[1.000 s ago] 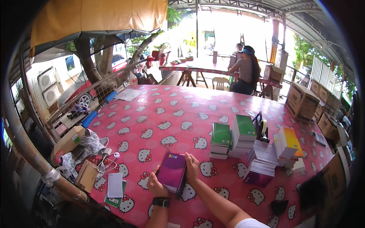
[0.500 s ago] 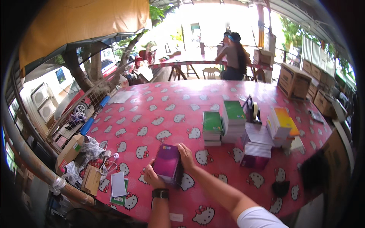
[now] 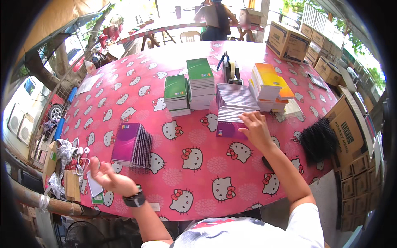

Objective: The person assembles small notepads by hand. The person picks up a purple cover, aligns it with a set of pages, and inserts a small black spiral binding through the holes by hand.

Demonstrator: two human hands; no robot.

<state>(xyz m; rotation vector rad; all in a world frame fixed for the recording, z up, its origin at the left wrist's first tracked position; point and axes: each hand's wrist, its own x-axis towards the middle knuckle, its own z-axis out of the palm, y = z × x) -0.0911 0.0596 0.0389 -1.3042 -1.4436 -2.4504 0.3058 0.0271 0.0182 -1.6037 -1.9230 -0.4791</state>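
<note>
The left hand (image 3: 111, 180) is hanging empty; the right hand (image 3: 256, 129) is resting over white-paged, purple-covered rectangular notebooks (image 3: 235, 102), grip unclear, seemingly selecting, probably needing a careful pinch.

Just beyond my left hand (image 3: 108, 178), 1 squared stack of purple-covered spiral notebooks (image 3: 125, 142) sits on its own, cover up, dark coils showing along its right side. My right hand (image 3: 257, 127) is at the near end of a tightly packed row of purple notebooks (image 3: 236, 99), pale edges up, 1 purple cover facing me.
</note>
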